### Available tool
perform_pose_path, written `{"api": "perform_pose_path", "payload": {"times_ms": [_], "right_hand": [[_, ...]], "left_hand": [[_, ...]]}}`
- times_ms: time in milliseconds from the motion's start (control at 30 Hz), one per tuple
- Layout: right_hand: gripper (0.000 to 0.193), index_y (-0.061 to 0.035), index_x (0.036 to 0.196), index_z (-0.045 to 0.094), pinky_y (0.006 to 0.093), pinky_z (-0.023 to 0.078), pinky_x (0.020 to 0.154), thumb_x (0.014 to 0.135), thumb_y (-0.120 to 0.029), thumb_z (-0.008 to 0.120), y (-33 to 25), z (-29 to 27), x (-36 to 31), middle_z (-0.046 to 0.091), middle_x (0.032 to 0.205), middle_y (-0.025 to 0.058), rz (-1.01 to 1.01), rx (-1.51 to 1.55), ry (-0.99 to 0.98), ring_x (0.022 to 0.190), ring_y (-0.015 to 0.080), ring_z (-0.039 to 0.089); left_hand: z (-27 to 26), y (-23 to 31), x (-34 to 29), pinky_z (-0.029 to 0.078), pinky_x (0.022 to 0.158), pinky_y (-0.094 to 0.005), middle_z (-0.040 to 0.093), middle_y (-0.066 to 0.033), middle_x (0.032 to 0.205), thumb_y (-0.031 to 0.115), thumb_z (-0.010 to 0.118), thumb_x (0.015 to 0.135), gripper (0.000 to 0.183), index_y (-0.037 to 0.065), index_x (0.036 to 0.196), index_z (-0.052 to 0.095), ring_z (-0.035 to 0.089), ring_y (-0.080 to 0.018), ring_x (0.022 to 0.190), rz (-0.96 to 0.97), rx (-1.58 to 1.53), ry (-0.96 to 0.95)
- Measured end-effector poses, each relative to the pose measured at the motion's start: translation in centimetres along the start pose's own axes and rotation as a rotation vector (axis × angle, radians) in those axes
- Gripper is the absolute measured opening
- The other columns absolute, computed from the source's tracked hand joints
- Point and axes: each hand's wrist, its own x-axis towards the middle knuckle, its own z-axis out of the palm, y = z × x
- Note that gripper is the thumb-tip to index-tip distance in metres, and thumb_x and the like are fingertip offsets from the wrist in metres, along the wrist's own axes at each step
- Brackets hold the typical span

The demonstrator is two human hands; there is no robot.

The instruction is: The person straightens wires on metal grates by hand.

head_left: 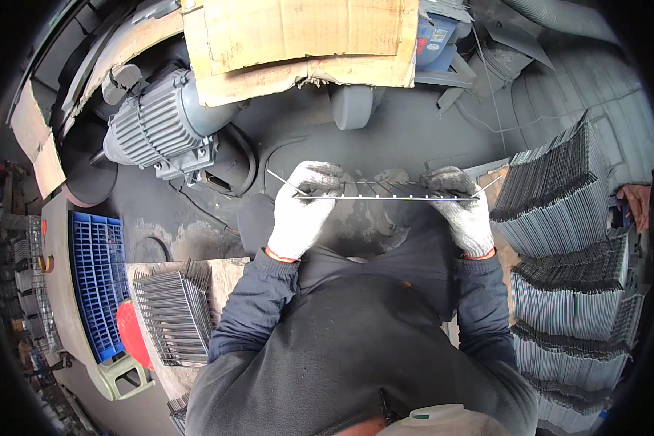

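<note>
A metal wire rack [385, 197] spans the space between my two gloved hands in front of my body, seen almost edge-on. My left hand [307, 203], in a white knit glove with grey fingers, is closed around its left end. At the opposite end, my right hand [459, 205] grips it in a matching glove. Thin rod ends stick out past both hands. To the right stand tall stacks of similar wire racks [552, 182]. On the left, a smaller pile of wire racks [173, 316] rests on a board [229, 280].
A grey electric motor [156, 123] stands at the front left. Cardboard [298, 47] hangs over the machine ahead, above a grey wheel [352, 107]. A blue plastic crate [98, 283], a red round seat [132, 330] and a pale green stool [120, 378] are at the left.
</note>
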Motion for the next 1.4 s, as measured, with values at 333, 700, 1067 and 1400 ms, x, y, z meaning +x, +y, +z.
{"api": "perform_pose_path", "payload": {"times_ms": [333,700,1067,1400], "right_hand": [[0.018,-0.0017,0.119,0.071,0.028,0.055,0.082,0.101,-0.003,0.072,5.4,1.4,4.2,0.075,0.105,0.0025,0.085,0.099,0.13,0.092,0.0102,0.067],[0.024,-0.0017,0.124,0.068,0.0301,0.059,0.068,0.101,-0.009,0.073,9.3,0.5,8.9,0.075,0.104,0.0047,0.288,0.106,0.276,0.082,0.014,0.072],[0.017,-0.0006,0.105,0.075,0.034,0.055,0.072,0.098,-0.015,0.079,12.1,7.5,10.8,0.076,0.091,0.0066,0.322,0.007,0.172,0.08,0.0166,0.069],[0.016,-0.0014,0.101,0.072,0.031,0.052,0.056,0.098,-0.015,0.079,10.4,4.6,12.1,0.073,0.085,0.0034,0.398,0.04,0.232,0.062,0.0117,0.064]], "left_hand": [[0.0,-1.9,1.4,0.052,0.079,-0.0267,0.067,-0.0022,0.095,0.009,0.075,0.099,0.016,0.001,0.106,0.064,0.061,-0.0085,0.087,-0.336,-0.096,0.124],[0.6,-9.3,7.2,0.056,0.079,-0.0338,0.074,-0.0094,0.094,0.024,0.08,0.097,0.032,-0.002,0.11,0.068,0.067,-0.0159,0.085,-0.564,0.166,0.153],[-5.3,-4.8,5.2,0.053,0.058,-0.0322,0.068,-0.0042,0.082,0.025,0.076,0.099,0.025,0.002,0.105,0.066,0.061,-0.0139,0.064,-0.649,0.219,0.31],[-2.8,-6.9,5.3,0.059,0.08,-0.04,0.072,-0.0111,0.093,0.028,0.076,0.097,0.035,-0.003,0.111,0.067,0.071,-0.0224,0.085,-0.619,0.191,0.283]]}}
